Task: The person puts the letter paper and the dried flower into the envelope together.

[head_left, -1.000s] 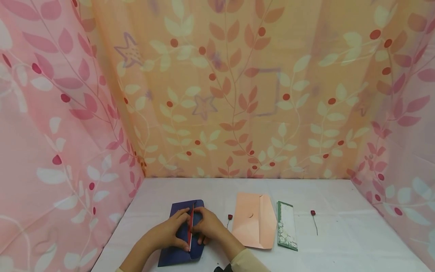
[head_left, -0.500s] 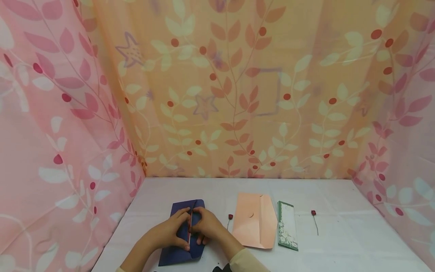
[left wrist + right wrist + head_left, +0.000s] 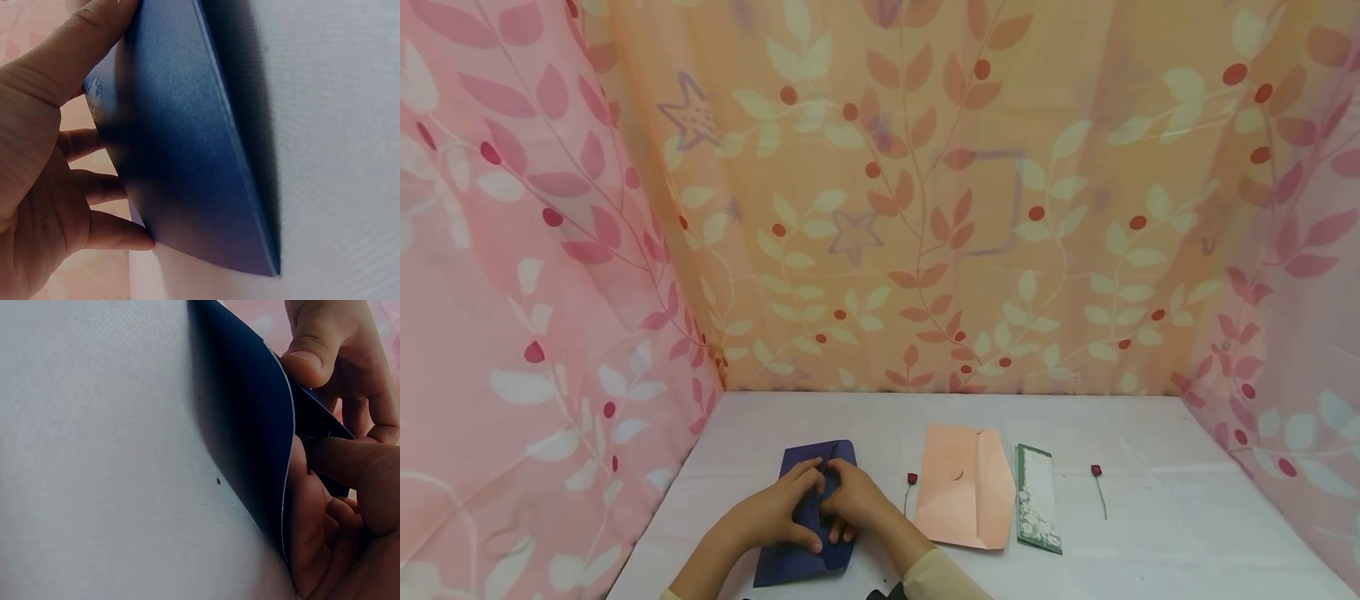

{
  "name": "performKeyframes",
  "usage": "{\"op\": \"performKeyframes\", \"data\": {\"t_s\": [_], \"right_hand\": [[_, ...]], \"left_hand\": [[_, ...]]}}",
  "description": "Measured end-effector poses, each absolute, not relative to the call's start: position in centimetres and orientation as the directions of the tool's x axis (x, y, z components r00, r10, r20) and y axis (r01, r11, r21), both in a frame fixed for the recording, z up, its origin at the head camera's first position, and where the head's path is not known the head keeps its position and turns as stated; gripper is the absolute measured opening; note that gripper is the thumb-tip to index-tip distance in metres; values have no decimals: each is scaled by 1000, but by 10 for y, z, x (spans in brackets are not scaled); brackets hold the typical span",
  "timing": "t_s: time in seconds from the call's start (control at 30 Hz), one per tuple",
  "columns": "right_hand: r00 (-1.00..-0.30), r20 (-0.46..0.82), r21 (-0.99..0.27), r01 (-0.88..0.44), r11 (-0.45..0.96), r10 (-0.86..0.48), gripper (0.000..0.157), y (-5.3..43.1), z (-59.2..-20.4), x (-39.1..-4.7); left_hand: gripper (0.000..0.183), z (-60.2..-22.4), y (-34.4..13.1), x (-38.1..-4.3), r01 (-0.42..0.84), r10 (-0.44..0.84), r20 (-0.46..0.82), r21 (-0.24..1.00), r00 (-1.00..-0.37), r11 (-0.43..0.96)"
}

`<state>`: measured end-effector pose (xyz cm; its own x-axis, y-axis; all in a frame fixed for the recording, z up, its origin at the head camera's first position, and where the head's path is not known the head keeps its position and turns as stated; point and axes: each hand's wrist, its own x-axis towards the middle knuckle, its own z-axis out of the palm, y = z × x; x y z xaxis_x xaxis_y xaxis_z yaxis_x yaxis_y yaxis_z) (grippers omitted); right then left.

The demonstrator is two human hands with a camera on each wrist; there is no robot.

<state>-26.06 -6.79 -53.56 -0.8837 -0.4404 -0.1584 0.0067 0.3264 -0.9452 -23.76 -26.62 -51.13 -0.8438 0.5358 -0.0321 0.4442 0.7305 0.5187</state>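
Observation:
A dark blue envelope lies toward the left of the table, its flap turned to the right. My left hand spans the envelope's mouth, thumb at the near end and fingertips at the far end. In the left wrist view, thumb and fingers grip the raised edge of the blue envelope. My right hand holds the flap side; in the right wrist view its thumb reaches into the mouth while curled fingers lie by the flap. The red and white card is hidden now.
Right of the hands lie a small red rose, a peach envelope, a green-bordered floral card and another red rose. A dark object shows at the bottom edge. Patterned curtains enclose the white table.
The red and white card, earlier sticking up at the envelope's mouth, has sunk into it and out of sight. Both hands have stayed nearly in place.

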Motion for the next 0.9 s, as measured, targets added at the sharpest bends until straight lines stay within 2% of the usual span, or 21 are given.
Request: {"op": "performKeyframes", "data": {"t_s": [0.9], "right_hand": [[-893,-157,-935,-2,353,-422,76,-59,-530,-249]], "left_hand": [[69,-512,-264,-236,434,524,-36,515,-851,739]]}}
